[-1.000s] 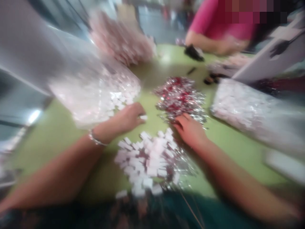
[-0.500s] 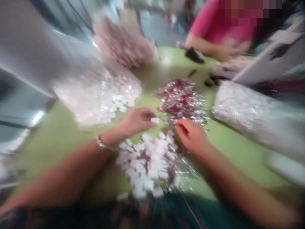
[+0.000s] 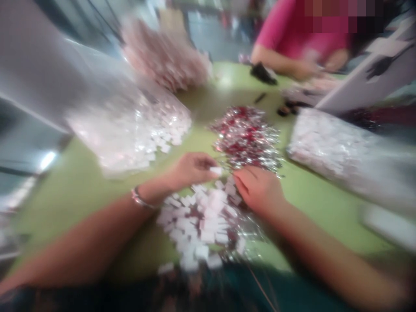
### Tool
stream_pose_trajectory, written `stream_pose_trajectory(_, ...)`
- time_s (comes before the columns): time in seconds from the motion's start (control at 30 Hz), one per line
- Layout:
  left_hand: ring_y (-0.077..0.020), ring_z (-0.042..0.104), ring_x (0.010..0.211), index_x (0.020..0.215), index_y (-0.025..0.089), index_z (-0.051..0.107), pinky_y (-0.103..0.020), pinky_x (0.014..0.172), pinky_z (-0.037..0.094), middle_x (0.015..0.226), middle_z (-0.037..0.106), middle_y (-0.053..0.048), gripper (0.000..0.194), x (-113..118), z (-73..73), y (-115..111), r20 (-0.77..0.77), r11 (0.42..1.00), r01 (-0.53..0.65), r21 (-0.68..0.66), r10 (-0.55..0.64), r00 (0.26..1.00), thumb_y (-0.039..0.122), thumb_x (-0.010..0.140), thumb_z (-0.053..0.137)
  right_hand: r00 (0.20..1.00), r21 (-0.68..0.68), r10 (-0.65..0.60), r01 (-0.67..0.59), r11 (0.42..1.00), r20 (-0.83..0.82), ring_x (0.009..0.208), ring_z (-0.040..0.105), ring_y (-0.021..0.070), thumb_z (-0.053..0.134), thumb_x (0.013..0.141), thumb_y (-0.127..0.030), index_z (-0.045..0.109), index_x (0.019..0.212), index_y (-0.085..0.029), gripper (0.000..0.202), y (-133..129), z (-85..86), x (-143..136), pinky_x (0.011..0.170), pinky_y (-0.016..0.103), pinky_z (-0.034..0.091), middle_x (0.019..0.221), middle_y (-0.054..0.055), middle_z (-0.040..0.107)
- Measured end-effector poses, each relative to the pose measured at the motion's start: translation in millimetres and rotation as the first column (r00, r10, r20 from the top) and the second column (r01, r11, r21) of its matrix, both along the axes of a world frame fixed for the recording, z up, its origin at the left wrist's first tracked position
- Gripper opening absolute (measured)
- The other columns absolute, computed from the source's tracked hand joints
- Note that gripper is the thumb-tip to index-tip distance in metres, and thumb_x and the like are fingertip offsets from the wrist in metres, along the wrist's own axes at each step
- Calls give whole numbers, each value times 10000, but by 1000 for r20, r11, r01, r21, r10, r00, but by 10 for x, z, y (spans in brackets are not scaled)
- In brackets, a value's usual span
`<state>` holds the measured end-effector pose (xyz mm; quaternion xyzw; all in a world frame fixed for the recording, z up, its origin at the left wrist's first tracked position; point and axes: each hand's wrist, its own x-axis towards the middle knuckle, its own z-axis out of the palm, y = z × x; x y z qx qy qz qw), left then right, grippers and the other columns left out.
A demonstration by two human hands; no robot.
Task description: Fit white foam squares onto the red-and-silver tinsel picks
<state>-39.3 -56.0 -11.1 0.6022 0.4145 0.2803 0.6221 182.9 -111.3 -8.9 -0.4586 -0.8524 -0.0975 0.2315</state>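
Between the fingertips of my left hand (image 3: 194, 168) is a small white card (image 3: 216, 170), held out to the right. My right hand (image 3: 256, 186) is closed just beside it, thumb and fingers pinched together; blur hides what is in them. Behind my right hand lies a heap of shiny silver and red pieces (image 3: 247, 136), too blurred to name. Below both hands spreads a pile of small white cards (image 3: 203, 225), with some silvery pieces (image 3: 248, 236) at its right side.
A clear plastic bag of white pieces (image 3: 130, 134) lies left on the green table (image 3: 65, 195). Another full bag (image 3: 334, 147) is at the right. Pink bundled packets (image 3: 165, 56) stand behind. Across the table, a person in a pink top (image 3: 279, 30) works near a black object (image 3: 263, 73).
My left hand has shifted slightly right and down with the white card. My right hand has moved a little left and down, so the two hands are closer together.
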Motion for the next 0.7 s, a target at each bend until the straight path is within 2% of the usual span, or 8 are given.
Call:
stream_pose_trajectory(0.2, -84, 566, 565, 905, 140, 709, -204, 501, 439, 684, 677, -18, 306, -22, -50, 15, -25, 1000, -9, 11, 10, 1000, 318, 678, 810, 1000, 7, 22, -22, 1000, 1, 608, 539, 150, 453, 920, -146, 704, 789, -156, 283, -29, 6, -16, 553, 269, 346, 690, 45, 660)
stream_pose_trajectory(0.4, -121, 626, 636, 860, 142, 744, -230, 573, 500, 760, 732, -55, 243, -4, -41, -13, -89, 985, 114, 130, -103, 991, 299, 681, 794, 995, -114, 81, -86, 990, -51, 644, 562, 162, 414, 943, -168, 710, 823, -169, 319, -3, -20, -17, 589, 265, 380, 695, 46, 656)
stream_pose_trajectory(0.6, -116, 627, 641, 864, 136, 731, -217, 573, 497, 767, 731, -50, 203, 70, -83, -24, -115, 972, 93, 215, -69, 991, 262, 707, 753, 993, -327, -41, 3, 945, -109, 660, 591, 179, 435, 923, -204, 674, 858, -164, 250, 6, -57, -93, 608, 277, 379, 766, 66, 699)
stream_pose_trajectory(0.7, -108, 623, 651, 880, 154, 725, -216, 596, 499, 771, 724, -29, 179, 135, -137, -64, -144, 964, 74, 254, -38, 989, 252, 730, 729, 988, -370, -85, 30, 928, -131, 637, 578, 174, 444, 908, -199, 655, 831, -171, 226, 17, -72, -101, 601, 271, 363, 725, 55, 683)
